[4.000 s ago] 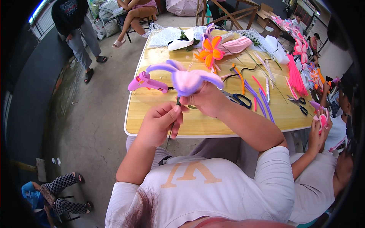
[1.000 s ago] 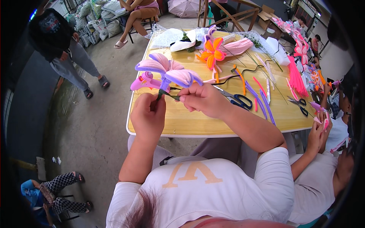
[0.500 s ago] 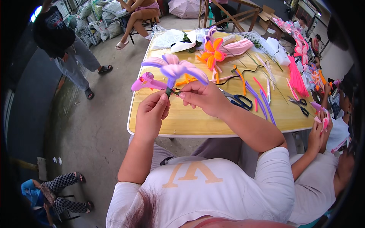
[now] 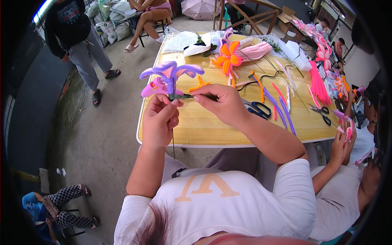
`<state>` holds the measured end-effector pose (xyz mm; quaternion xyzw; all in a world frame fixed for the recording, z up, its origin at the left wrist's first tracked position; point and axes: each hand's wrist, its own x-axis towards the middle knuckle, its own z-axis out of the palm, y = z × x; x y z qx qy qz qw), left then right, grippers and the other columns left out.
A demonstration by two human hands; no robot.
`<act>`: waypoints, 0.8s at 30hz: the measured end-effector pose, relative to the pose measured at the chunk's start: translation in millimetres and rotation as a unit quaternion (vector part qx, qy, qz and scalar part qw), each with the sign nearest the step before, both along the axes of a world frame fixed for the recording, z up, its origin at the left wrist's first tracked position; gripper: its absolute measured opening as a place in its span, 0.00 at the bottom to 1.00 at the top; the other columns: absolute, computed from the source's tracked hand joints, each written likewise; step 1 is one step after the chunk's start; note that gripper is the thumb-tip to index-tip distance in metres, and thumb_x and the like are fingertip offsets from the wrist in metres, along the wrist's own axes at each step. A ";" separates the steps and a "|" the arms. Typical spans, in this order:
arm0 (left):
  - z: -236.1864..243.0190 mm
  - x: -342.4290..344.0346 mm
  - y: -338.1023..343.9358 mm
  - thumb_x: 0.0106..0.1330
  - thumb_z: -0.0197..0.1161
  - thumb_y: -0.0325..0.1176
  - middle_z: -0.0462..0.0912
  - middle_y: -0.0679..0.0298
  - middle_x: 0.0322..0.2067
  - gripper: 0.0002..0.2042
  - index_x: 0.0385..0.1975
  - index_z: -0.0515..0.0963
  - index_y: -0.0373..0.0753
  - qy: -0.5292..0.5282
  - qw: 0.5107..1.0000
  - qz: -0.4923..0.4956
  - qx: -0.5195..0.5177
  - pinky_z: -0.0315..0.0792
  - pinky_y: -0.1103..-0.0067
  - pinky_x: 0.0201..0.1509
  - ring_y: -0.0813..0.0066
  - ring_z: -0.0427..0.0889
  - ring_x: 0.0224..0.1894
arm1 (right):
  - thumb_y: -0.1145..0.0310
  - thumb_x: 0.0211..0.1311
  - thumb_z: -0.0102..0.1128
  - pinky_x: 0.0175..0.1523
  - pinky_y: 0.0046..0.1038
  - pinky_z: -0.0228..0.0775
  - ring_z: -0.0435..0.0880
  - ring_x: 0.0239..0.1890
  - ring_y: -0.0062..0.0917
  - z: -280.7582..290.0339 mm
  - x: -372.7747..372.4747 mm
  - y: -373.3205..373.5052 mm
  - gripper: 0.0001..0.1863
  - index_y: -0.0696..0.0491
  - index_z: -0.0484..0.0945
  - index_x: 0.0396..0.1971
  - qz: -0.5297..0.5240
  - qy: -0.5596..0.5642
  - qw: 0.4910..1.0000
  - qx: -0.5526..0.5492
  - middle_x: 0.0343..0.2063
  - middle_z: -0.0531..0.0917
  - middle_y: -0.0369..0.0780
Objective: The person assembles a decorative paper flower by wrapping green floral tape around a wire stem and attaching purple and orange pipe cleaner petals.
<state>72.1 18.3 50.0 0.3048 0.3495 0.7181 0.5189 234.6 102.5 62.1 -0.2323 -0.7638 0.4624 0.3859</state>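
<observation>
The left hand (image 4: 161, 118) pinches the purple flower (image 4: 171, 83) by its base, above the table's (image 4: 212, 132) left side. Petals (image 4: 188, 71) look assembled; the right hand (image 4: 222, 104) holds green tape (image 4: 184, 96) there, the lower stem (image 4: 173, 143) seemingly unwrapped

A purple-and-pink flower (image 4: 170, 74) is held upright by its base in the left hand (image 4: 161, 116), and a thin wire (image 4: 173, 143) is seen below that hand. Dark green tape (image 4: 183, 96) is stretched from the flower's base to the right hand (image 4: 220, 102). On the surface (image 4: 216, 131), a pink glue gun (image 4: 152, 88) is placed beyond the left hand; scissors (image 4: 255, 109) are laid right of the right hand, with purple strips (image 4: 287, 114) farther right.
</observation>
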 end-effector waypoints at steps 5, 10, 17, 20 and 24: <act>-2.9 -1.3 0.2 0.60 0.53 0.21 0.76 0.59 0.27 0.07 0.28 0.62 0.42 -0.004 1.000 -0.005 0.007 0.51 0.90 0.14 0.88 0.59 0.13 | 0.77 0.51 0.58 0.29 0.17 0.66 0.74 0.22 0.16 -6.3 -3.0 1.5 0.07 0.55 0.79 0.32 -0.054 0.042 0.992 0.104 0.23 0.79 0.37; 0.2 2.4 -1.2 0.60 0.53 0.21 0.77 0.58 0.26 0.08 0.29 0.62 0.42 0.003 1.000 0.007 -0.001 0.50 0.90 0.13 0.88 0.59 0.12 | 0.84 0.45 0.56 0.31 0.19 0.68 0.75 0.25 0.20 -2.0 3.4 3.6 0.11 0.55 0.78 0.30 -0.066 0.028 0.955 0.287 0.23 0.77 0.38; 3.3 5.1 -3.0 0.59 0.53 0.20 0.77 0.58 0.26 0.09 0.29 0.62 0.42 -0.004 1.000 0.011 0.005 0.50 0.90 0.13 0.88 0.59 0.12 | 0.83 0.46 0.54 0.35 0.22 0.69 0.77 0.29 0.24 -5.4 0.5 13.2 0.11 0.56 0.77 0.31 -0.034 0.076 0.946 0.314 0.26 0.78 0.38; 0.6 2.1 -3.2 0.59 0.53 0.20 0.77 0.58 0.26 0.09 0.29 0.62 0.42 0.020 0.999 0.026 0.020 0.50 0.90 0.13 0.88 0.60 0.12 | 0.78 0.55 0.51 0.38 0.24 0.68 0.75 0.30 0.25 0.1 0.4 4.7 0.10 0.61 0.74 0.38 0.176 0.125 0.949 -0.230 0.32 0.77 0.39; -1.7 1.5 -4.4 0.59 0.53 0.20 0.78 0.58 0.27 0.08 0.28 0.62 0.42 0.049 0.998 0.021 0.027 0.51 0.90 0.13 0.88 0.60 0.13 | 0.70 0.58 0.53 0.37 0.24 0.66 0.75 0.32 0.24 -7.5 4.2 19.7 0.12 0.61 0.73 0.38 0.209 0.073 0.899 -0.378 0.33 0.76 0.39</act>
